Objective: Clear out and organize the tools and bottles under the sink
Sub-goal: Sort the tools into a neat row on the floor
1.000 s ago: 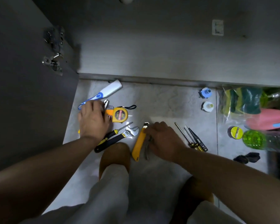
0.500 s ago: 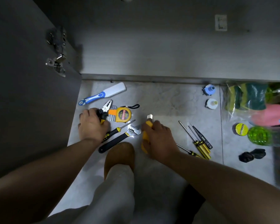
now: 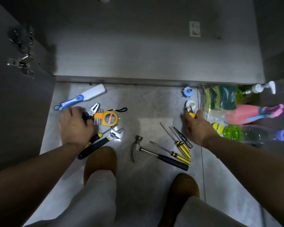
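Sorts tools on the floor [image 3: 147,104] in front of the open under-sink cabinet [image 3: 138,54].

Grasps pliers [image 3: 93,109] by the handles with left hand [image 3: 75,126], nose poking out beside hex keys [image 3: 97,120] and yellow tape measure [image 3: 109,118]. Pinches yellow utility knife [image 3: 191,113] in right hand [image 3: 199,129], blade tip near a white cap [image 3: 190,104]. Has adjustable wrench [image 3: 105,141] touching left wrist, hammer [image 3: 154,154] and yellow screwdrivers [image 3: 181,144] lying between the hands, pink bottle [image 3: 252,114], green bottle [image 3: 233,133] and sponge pack [image 3: 220,99] at far right.

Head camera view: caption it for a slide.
Left hand grips pliers, right hand holds a yellow knife, hammer lying between on the floor.
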Demonstrator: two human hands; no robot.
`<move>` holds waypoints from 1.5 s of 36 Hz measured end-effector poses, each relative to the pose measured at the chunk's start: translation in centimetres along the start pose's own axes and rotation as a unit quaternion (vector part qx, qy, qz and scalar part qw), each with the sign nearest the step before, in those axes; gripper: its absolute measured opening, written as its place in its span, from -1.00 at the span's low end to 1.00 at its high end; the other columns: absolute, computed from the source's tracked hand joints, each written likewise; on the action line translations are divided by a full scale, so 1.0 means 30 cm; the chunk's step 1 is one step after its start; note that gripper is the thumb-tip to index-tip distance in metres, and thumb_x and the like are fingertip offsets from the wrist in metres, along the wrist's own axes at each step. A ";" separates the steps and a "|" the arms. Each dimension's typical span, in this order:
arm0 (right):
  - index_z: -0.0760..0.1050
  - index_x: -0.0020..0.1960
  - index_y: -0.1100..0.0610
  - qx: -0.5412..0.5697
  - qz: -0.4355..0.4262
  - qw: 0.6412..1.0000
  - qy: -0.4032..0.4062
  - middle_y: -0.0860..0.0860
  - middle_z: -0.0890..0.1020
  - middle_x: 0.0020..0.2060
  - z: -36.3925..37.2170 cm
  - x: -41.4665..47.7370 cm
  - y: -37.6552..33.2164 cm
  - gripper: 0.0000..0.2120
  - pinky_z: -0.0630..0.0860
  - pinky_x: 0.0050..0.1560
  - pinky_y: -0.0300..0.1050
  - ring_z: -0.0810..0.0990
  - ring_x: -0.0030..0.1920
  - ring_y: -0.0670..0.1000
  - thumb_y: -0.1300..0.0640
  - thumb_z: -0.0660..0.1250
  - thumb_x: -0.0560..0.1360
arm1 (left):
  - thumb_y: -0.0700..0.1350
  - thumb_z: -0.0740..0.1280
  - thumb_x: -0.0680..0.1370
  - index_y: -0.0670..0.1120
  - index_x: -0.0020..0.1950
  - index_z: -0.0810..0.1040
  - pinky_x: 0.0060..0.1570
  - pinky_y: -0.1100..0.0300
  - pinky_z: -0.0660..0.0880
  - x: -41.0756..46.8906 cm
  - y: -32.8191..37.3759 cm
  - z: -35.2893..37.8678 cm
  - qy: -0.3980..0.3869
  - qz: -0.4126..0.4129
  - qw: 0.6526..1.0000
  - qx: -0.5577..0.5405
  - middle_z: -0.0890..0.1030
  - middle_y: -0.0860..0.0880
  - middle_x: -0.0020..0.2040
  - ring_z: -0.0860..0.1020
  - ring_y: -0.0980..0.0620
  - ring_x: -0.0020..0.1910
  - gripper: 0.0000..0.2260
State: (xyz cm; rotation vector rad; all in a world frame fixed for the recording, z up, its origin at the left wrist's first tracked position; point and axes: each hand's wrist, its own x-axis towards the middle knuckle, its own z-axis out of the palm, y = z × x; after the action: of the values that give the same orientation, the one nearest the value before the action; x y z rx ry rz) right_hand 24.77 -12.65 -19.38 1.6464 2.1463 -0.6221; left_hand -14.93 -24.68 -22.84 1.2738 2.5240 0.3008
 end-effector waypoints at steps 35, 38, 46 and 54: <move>0.57 0.09 0.17 0.447 0.034 0.874 -0.185 0.07 0.64 -0.18 -0.211 -0.087 -0.162 -0.81 0.59 -0.17 -0.13 0.65 -0.21 -0.02 0.06 0.32 0.59 | -0.13 0.46 0.55 -0.08 0.07 0.53 -0.30 0.45 0.42 -0.093 0.619 0.040 -0.299 0.139 0.900 -0.286 0.65 0.03 -0.09 0.58 0.17 -0.20 -0.84; 0.53 0.10 0.15 0.529 0.086 0.833 -0.136 0.00 0.64 -0.19 -0.173 -0.165 -0.155 -0.81 0.58 -0.21 -0.17 0.66 -0.21 -0.03 0.04 0.30 0.61 | -0.26 0.40 0.58 -0.18 0.16 0.53 -0.21 0.28 0.46 -0.184 0.740 0.052 -0.383 0.131 0.854 -0.328 0.67 -0.15 0.02 0.60 0.01 -0.12 -0.82; 0.47 -0.11 0.10 0.567 0.197 0.799 -0.017 -0.06 0.64 -0.37 -0.084 -0.336 -0.094 -0.77 0.52 -0.34 -0.27 0.63 -0.35 -0.15 -0.04 0.33 0.59 | -0.40 0.28 0.59 -0.13 0.39 0.47 0.16 -0.04 0.58 -0.380 0.820 0.044 -0.491 0.131 0.780 -0.365 0.65 -0.20 0.17 0.66 -0.14 0.07 -0.60; 0.60 -0.06 0.07 0.609 0.272 0.744 -0.033 -0.05 0.73 -0.20 -0.022 -0.428 -0.002 -0.85 0.50 -0.20 -0.18 0.68 -0.14 -0.10 0.06 0.29 0.60 | -0.46 0.23 0.59 -0.04 0.56 0.34 -0.04 0.43 0.51 -0.479 0.829 0.030 -0.558 0.199 0.742 -0.313 0.61 -0.05 0.26 0.62 0.09 0.21 -0.41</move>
State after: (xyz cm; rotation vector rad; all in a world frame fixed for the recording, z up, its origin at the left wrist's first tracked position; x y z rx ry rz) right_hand 27.95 -22.65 -11.99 2.5625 0.9195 -2.0563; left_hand 12.05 -21.69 -13.42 1.1395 0.9901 0.2976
